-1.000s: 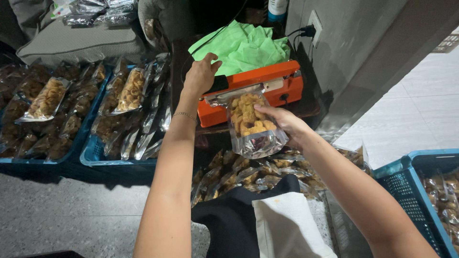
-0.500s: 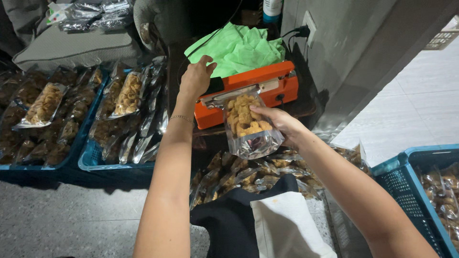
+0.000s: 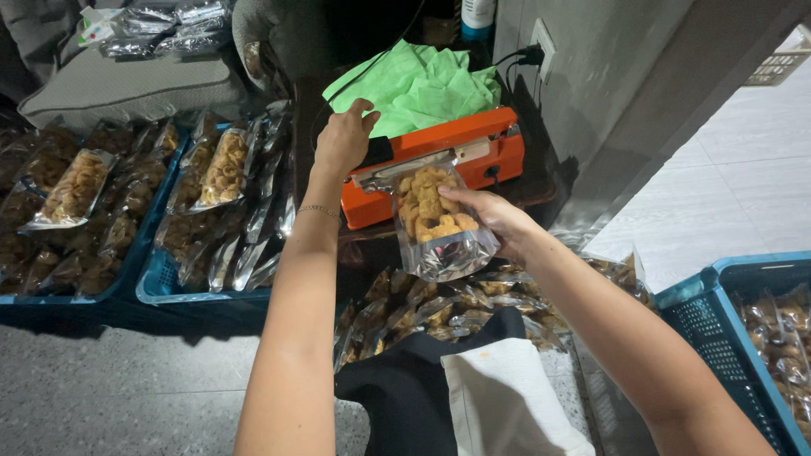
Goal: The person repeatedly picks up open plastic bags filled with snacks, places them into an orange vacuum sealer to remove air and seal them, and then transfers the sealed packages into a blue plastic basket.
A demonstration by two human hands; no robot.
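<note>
- Two hands work at an orange heat sealer (image 3: 439, 165).
- Left hand (image 3: 342, 139) rests on the sealer's black handle (image 3: 378, 152), fingers curled over it.
- Right hand (image 3: 494, 218) grips a clear snack bag (image 3: 435, 219); fingers are closed on its side.
- Bag's top sits in the sealer.
- Blue crates (image 3: 156, 283) of bags sit left.

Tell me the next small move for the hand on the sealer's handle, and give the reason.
Probably lift the left hand to raise the sealer arm. It presses down on the black handle of the orange heat sealer, and the top edge of the snack pouch, held from the side by the right hand, sits clamped under the bar, so the pouch cannot come away until it lifts.
</note>
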